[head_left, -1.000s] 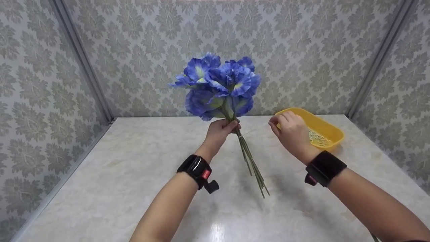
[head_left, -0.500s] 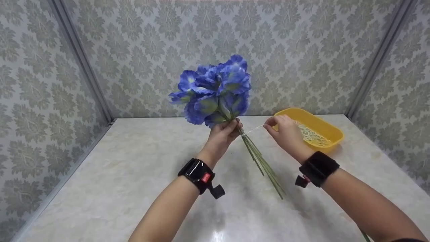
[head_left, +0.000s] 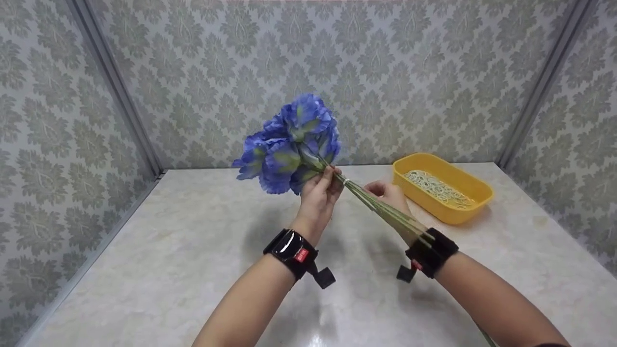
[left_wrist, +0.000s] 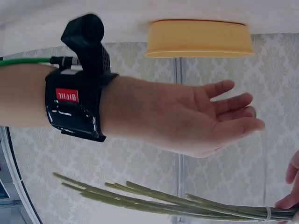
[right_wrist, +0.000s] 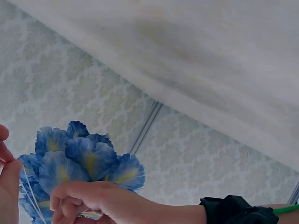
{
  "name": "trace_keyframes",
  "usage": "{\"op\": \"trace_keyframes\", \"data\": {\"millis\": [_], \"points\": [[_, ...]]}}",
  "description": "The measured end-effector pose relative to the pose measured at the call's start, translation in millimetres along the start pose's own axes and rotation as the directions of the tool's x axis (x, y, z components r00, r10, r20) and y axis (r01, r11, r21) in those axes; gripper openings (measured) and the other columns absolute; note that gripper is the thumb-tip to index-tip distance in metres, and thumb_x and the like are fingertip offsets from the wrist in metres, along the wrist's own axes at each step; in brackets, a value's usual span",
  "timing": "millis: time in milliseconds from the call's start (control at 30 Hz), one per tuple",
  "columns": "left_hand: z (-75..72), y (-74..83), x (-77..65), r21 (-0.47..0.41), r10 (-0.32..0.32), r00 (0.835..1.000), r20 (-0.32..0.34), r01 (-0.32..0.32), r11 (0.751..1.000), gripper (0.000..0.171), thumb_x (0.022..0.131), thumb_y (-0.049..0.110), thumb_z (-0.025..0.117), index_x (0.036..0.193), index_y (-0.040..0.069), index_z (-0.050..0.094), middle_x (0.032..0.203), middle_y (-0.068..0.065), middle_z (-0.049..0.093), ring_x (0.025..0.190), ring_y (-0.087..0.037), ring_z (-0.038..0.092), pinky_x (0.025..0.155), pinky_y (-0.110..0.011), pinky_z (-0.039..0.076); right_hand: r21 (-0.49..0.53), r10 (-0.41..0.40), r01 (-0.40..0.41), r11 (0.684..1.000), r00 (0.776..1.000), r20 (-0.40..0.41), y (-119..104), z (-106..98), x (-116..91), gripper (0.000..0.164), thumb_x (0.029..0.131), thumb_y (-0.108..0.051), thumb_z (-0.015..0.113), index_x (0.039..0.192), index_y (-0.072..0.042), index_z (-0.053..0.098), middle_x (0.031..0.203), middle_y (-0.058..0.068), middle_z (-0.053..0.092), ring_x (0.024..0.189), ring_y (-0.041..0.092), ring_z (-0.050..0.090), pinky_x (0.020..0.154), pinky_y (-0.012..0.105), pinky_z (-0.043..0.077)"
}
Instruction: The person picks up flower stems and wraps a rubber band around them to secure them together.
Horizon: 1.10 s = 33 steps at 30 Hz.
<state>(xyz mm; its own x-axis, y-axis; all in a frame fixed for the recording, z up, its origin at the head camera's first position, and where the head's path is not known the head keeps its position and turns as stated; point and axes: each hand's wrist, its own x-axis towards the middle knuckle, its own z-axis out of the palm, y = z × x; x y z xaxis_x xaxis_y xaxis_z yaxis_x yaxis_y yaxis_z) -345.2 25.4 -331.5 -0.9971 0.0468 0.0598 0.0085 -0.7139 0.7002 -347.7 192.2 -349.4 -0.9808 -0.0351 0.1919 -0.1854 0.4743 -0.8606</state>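
Note:
My left hand (head_left: 320, 195) holds a bunch of blue irises (head_left: 291, 144) by the stems, just under the blooms. The flower heads lean left and the green stems (head_left: 381, 207) slant down to the right, in front of my right hand (head_left: 396, 196). A pale rubber band (left_wrist: 268, 213) loops round the stems beside the left hand. From there it stretches thinly to the right hand's fingertips, which pinch it. In the right wrist view two taut strands of the band run from the right hand (right_wrist: 8, 186) past the blooms.
A yellow plastic tray (head_left: 424, 202) of loose rubber bands (head_left: 436, 188) stands at the table's back right. Patterned wall panels enclose the back and sides. A green stem (head_left: 484, 335) shows beneath the right forearm.
The right hand has moved left and down from the tray to behind the stems, pulling the band. The bunch has tilted, its blooms leftward and its stem ends to the right.

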Motion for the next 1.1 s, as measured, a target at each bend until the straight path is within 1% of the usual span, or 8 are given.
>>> {"op": "trace_keyframes", "data": {"millis": [200,400,533,667,800,900,967,1100], "points": [[11.8,-0.4,4.7,0.000,0.055,0.993,-0.103,-0.055,0.998,0.023,0.112,0.011,0.051,0.099,0.007,0.069,0.084,0.008,0.071,0.089,-0.004,0.069,0.090,-0.024,0.055,0.239,0.154,-0.153,0.959,0.988,0.016,0.7,29.2,-0.4,0.022,0.106,-0.023,0.065,0.114,-0.003,0.072,0.099,0.001,0.070,0.098,0.016,0.063,0.091,0.032,0.055],[18.9,-1.3,4.9,0.075,0.155,0.982,-0.106,-0.148,0.986,0.024,0.110,0.010,0.054,0.100,0.001,0.074,0.096,0.001,0.073,0.104,-0.009,0.068,0.119,-0.039,0.050,0.418,0.226,-0.193,0.888,0.974,-0.031,-12.0,47.3,-2.2,0.016,0.101,-0.012,0.069,0.108,0.002,0.073,0.083,-0.004,0.067,0.077,0.006,0.061,0.067,0.018,0.052],[18.8,-1.4,7.8,0.135,0.254,0.965,-0.065,-0.243,0.960,0.023,0.108,0.004,0.057,0.098,-0.005,0.076,0.094,-0.001,0.073,0.096,-0.007,0.069,0.113,-0.038,0.056,0.581,0.242,-0.227,0.782,0.969,0.054,-18.9,53.0,-11.2,0.017,0.103,-0.008,0.062,0.110,0.004,0.072,0.080,-0.006,0.063,0.077,0.007,0.061,0.067,0.021,0.052],[12.5,-2.2,11.5,0.193,0.336,0.942,-0.009,-0.328,0.925,0.022,0.107,0.000,0.058,0.100,-0.013,0.075,0.088,0.002,0.075,0.088,-0.006,0.071,0.102,-0.036,0.061,0.700,0.264,-0.299,0.649,0.951,0.161,-26.1,57.7,-24.8,0.019,0.106,-0.012,0.058,0.092,-0.009,0.071,0.077,-0.006,0.061,0.078,0.009,0.059,0.071,0.024,0.050],[2.4,-5.7,11.2,0.258,0.354,0.935,0.000,-0.342,0.904,0.021,0.105,-0.001,0.060,0.105,-0.017,0.073,0.085,0.004,0.077,0.085,-0.005,0.073,0.101,-0.037,0.061,0.744,0.274,-0.329,0.582,0.940,0.202,-32.8,61.3,-37.9,0.033,0.106,-0.011,0.057,0.076,-0.016,0.067,0.072,-0.007,0.060,0.073,0.008,0.056,0.067,0.023,0.048],[-4.7,-8.1,10.3,0.322,0.349,0.937,0.001,-0.331,0.887,0.019,0.105,0.000,0.062,0.104,-0.014,0.076,0.087,0.001,0.079,0.086,-0.008,0.075,0.104,-0.040,0.059,0.750,0.284,-0.326,0.576,0.940,0.191,-38.3,60.9,-45.2,0.034,0.105,-0.009,0.057,0.074,-0.016,0.068,0.071,-0.007,0.060,0.070,0.008,0.054,0.064,0.022,0.047],[-8.3,-8.3,10.1,0.383,0.352,0.936,0.016,-0.331,0.863,0.019,0.104,0.002,0.064,0.105,-0.013,0.076,0.089,-0.001,0.081,0.088,-0.013,0.078,0.107,-0.040,0.057,0.732,0.302,-0.325,0.599,0.938,0.170,-42.3,58.6,-47.9,0.028,0.105,-0.008,0.058,0.079,-0.013,0.070,0.073,-0.006,0.059,0.071,0.008,0.053,0.064,0.022,0.047],[-13.4,-6.7,11.6,0.497,0.357,0.932,0.063,-0.340,0.799,0.020,0.104,0.006,0.067,0.106,-0.012,0.076,0.092,-0.005,0.083,0.093,-0.022,0.079,0.106,-0.040,0.058,0.606,0.304,-0.322,0.728,0.943,0.136,-48.5,46.8,-50.8,0.018,0.105,-0.011,0.061,0.109,0.002,0.073,0.084,-0.003,0.055,0.078,0.010,0.052,0.065,0.020,0.047]]}}
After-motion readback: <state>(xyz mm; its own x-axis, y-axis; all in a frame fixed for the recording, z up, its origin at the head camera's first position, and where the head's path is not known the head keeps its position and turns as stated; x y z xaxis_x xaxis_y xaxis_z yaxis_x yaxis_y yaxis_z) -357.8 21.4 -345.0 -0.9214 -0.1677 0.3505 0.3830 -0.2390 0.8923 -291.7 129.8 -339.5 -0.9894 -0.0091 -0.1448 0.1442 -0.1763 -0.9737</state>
